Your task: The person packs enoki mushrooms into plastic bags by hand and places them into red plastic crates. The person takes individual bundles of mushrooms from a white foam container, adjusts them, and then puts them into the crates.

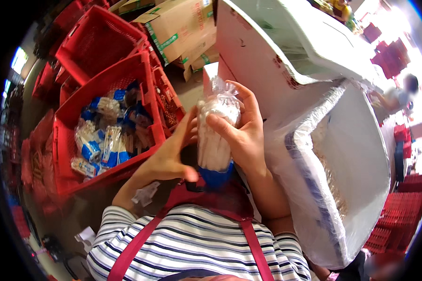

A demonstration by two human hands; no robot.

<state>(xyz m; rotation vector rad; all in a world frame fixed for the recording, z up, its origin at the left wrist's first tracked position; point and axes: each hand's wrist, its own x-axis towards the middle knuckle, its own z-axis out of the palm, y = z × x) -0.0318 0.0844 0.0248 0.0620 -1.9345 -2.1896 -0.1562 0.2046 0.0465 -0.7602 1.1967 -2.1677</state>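
Note:
My right hand (pixel 248 131) grips a clear plastic bag of long white mushrooms (pixel 213 144) in front of my chest. The bag stands upright, with its gathered top upward and a blue printed band at the bottom. To its left is my left hand (pixel 172 154), thumb and fingers spread; whether the fingertips touch the bag cannot be told. A red plastic crate (pixel 109 172) on my left contains several similar mushroom packs (pixel 110 144) with blue wrapping.
More red crates (pixel 102 45) stand behind that one, next to cardboard boxes (pixel 183 31). White foam boxes (pixel 365 140) rise close to my right arm, one with plastic wrap over its rim. Other people (pixel 395 95) are farther off at right.

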